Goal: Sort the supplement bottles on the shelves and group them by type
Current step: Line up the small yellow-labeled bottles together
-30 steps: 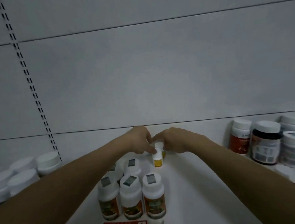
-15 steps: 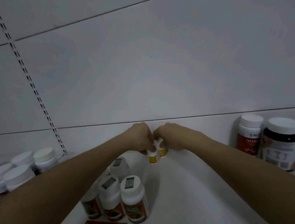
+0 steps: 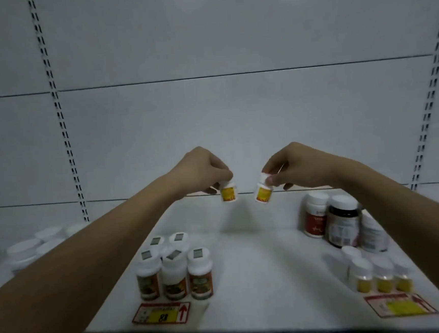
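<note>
Left hand (image 3: 203,171): raised above the shelf, fingertips pinching the white cap of a small yellow-labelled bottle (image 3: 228,192), which hangs upright below them.
Right hand (image 3: 292,166): raised level with the left, apart from it, pinching the cap of a second small yellow-labelled bottle (image 3: 263,192), which tilts slightly.
Held bottles: both in the air over the far middle of the shelf, near each other but not touching.
Shelf (image 3: 262,269): white, with a white back panel behind.
Near left group: brown-labelled bottles (image 3: 174,274) with white caps, standing in rows.
Near right group: small yellow bottles (image 3: 379,274) in a cluster, blurred.
Far right group: a red-labelled bottle (image 3: 315,217) beside a dark jar (image 3: 344,221), with a pale bottle just right of it.
Price tags: one red-and-yellow tag (image 3: 161,313) in front of the brown-labelled bottles, another (image 3: 400,307) in front of the yellow ones.
Far left: white-capped jars (image 3: 32,249), blurred.
</note>
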